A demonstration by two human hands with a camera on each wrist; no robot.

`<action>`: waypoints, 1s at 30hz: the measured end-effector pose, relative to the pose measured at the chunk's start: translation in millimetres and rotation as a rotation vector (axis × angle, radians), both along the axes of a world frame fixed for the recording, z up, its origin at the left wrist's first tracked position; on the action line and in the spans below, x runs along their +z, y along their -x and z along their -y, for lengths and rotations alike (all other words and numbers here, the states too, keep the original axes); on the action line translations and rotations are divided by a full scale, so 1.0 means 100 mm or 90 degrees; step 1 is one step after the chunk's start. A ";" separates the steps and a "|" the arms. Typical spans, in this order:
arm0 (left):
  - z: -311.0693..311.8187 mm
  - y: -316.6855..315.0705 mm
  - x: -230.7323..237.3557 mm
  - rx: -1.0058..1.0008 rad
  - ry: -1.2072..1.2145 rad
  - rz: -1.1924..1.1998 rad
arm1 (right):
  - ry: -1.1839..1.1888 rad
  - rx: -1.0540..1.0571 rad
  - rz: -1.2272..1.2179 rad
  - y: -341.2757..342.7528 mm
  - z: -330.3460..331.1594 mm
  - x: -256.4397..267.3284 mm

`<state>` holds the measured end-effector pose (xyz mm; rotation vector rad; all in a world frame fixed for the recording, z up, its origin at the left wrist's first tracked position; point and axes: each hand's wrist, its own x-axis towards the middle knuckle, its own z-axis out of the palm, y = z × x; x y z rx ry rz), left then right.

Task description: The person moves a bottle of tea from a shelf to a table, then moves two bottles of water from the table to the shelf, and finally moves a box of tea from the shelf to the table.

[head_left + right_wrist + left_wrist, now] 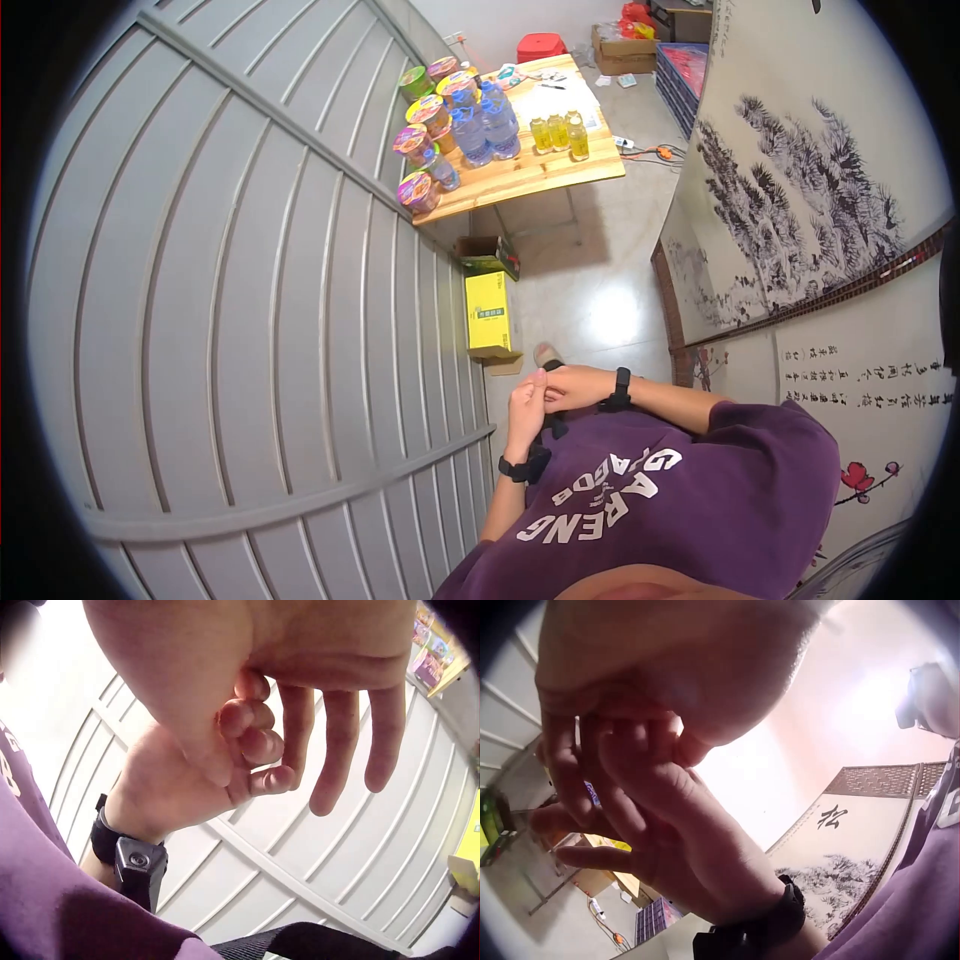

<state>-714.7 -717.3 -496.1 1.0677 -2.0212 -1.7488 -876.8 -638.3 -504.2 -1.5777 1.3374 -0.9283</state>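
Observation:
In the head view my left hand (525, 408) and right hand (580, 386) meet in front of the body, touching and overlapping. No object shows in either one. Seen from the right wrist, the right hand (300, 660) has several fingers hanging fairly straight, its thumb lying across the left hand (187, 772), whose fingers curl loosely beside it. The left wrist view has the left hand (652, 667) large on top, its fingers drooping over the right hand (690, 832). Black bands with small devices circle both wrists.
A wooden table (510, 190) ahead bears instant-noodle tubs (415, 145), large water bottles (485, 130) and small yellow bottles (558, 133). Below are a yellow carton (490, 315) and an opened box (490, 255). A grey ribbed wall (250, 300) runs left; painted scrolls (800, 180) hang right.

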 end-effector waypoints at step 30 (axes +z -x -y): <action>2.90 4.41 -0.69 -0.408 0.095 -0.016 | -0.069 -0.564 0.056 3.96 1.56 -1.06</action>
